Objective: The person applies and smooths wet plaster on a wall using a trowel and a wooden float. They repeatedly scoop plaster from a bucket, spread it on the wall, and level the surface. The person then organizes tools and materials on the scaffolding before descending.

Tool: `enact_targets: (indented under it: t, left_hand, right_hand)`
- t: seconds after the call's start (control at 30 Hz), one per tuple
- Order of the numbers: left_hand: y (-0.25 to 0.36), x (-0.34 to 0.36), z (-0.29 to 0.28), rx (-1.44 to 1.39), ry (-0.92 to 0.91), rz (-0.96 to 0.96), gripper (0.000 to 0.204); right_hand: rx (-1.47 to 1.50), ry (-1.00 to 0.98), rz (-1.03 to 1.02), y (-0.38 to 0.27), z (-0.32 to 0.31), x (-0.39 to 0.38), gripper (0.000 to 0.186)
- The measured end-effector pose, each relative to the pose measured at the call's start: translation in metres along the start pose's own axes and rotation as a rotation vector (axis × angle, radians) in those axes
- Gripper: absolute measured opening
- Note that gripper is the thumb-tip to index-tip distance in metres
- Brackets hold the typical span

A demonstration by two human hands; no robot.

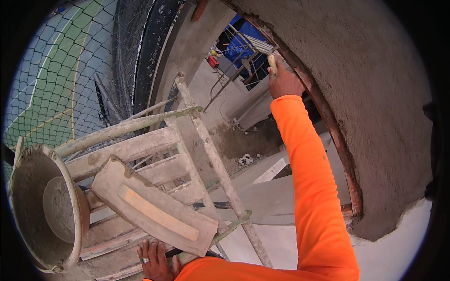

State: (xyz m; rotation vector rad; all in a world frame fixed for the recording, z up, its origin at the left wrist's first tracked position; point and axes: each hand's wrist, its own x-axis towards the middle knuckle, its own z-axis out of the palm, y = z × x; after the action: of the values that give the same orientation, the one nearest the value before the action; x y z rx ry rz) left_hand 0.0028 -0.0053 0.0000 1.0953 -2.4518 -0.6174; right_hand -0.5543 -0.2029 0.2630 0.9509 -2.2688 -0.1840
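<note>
My right hand (284, 83), at the end of an outstretched orange sleeve, is closed around the pale wooden handle of a trowel (272, 64). Most of its blade is hidden. It is beside the upper part of a brown strip (323, 105) that edges the freshly plastered grey wall (375, 93). At the lower edge, my left hand (157, 260) rests on the scaffold planks with its fingers extended and a ring on one. Just above it lies a mortar-stained board (154, 206) with a lighter strip along its middle.
A mortar-smeared round tub (70, 187) stands on the scaffold planks (126, 152) at left. Metal scaffold tubes (206, 136) cross in front of me over a drop. A chain-link fence (61, 70) is at the far left. Rubble (246, 159) and a blue tarp (243, 42) lie below and beyond.
</note>
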Motion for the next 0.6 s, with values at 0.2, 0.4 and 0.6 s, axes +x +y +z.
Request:
enact_targets:
  t: [0.2,0.4,0.6]
  left_hand:
    - [0.001,0.001,0.000,-0.002,0.010,-0.004,0.067]
    - [0.005,0.002,0.000,0.005,0.017,-0.027,0.067]
    - [0.010,0.005,-0.001,0.016,0.022,-0.053,0.066]
  right_hand:
    - [-0.004,0.004,0.067,-0.003,0.000,0.008,0.060]
    - [0.021,0.025,-0.056,-0.016,0.009,0.030,0.060]
    - [0.104,0.004,-0.061,-0.035,0.016,0.059,0.058]
